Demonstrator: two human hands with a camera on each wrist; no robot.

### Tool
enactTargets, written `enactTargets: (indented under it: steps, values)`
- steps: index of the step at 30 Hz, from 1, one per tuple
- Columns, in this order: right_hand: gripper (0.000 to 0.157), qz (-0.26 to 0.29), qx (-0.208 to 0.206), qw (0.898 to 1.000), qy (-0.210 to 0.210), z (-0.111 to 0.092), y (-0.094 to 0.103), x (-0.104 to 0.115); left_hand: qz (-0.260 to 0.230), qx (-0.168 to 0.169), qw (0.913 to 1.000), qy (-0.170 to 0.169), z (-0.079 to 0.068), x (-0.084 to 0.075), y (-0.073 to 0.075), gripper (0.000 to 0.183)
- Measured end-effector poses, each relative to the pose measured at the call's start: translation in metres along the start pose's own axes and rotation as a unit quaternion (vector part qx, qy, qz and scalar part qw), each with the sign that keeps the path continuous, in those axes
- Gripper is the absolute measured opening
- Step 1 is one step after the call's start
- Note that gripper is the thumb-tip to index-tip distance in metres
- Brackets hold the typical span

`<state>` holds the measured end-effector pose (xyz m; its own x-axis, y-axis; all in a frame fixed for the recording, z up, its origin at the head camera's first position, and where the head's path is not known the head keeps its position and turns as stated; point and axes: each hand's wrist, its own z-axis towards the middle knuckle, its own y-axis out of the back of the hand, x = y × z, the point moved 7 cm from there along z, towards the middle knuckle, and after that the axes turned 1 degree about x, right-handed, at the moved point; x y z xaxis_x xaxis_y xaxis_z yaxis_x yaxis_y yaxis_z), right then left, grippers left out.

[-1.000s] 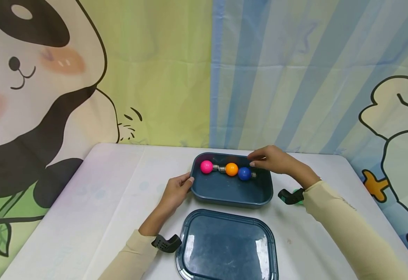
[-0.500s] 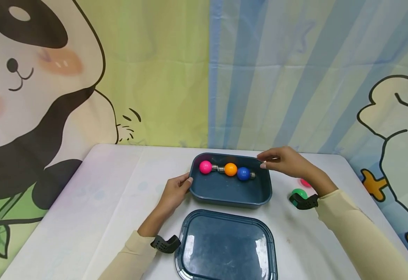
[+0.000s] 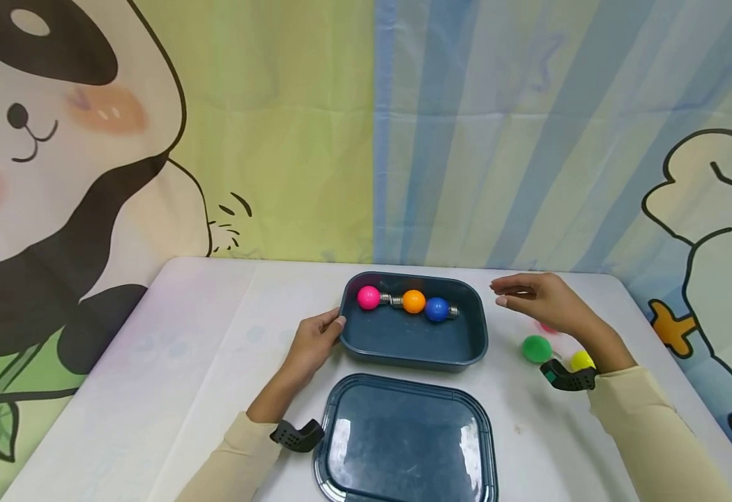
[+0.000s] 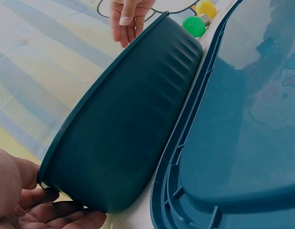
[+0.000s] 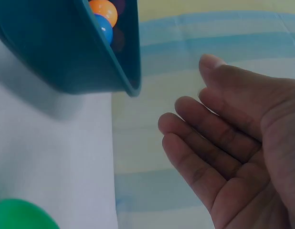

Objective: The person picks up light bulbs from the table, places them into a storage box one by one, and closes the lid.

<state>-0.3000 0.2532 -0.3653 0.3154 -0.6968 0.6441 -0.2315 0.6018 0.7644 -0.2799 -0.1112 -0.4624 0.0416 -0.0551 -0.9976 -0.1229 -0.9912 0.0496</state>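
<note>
A dark blue plastic box (image 3: 403, 343) stands on the table with a row of three small light bulbs in it: a pink bulb (image 3: 369, 298), an orange bulb (image 3: 413, 301) and a blue bulb (image 3: 436, 309), each with a metal screw base. My left hand (image 3: 312, 345) grips the box's left end, thumb at the rim and fingers lower down, as the left wrist view shows. To the right of the box, apart from it, my right hand (image 3: 544, 301) hovers with loosely bent fingers and holds nothing; its palm shows bare in the right wrist view.
The box's dark blue lid (image 3: 406, 443) lies flat in front of it. On the table at right are a green bulb (image 3: 536, 348), a yellow bulb (image 3: 582, 360) and a pinkish-red one (image 3: 548, 328), partly hidden by the right arm. A printed curtain (image 3: 316, 139) hangs behind the table.
My right hand has moved right, from over the box's right rear rim to beside the box, uncovering the loose bulbs there. The left hand, box and lid stay put.
</note>
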Motion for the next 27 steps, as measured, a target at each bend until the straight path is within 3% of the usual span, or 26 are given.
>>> enactTargets:
  steps: [14, 20, 27]
  values:
    - [0.044, -0.021, -0.029, 0.999, -0.039, -0.033, 0.011, -0.020, 0.005, -0.004, 1.0000, 0.000, 0.001, 0.000, -0.002, 0.043]
    - [0.046, -0.018, -0.049, 0.997, -0.062, -0.048, 0.019, -0.039, 0.007, -0.006, 0.9999, 0.009, 0.002, 0.000, 0.000, 0.044]
    - [0.040, -0.049, -0.079, 0.993, -0.068, -0.062, 0.033, -0.063, 0.009, -0.003, 0.9998, 0.015, 0.002, -0.001, 0.000, 0.042]
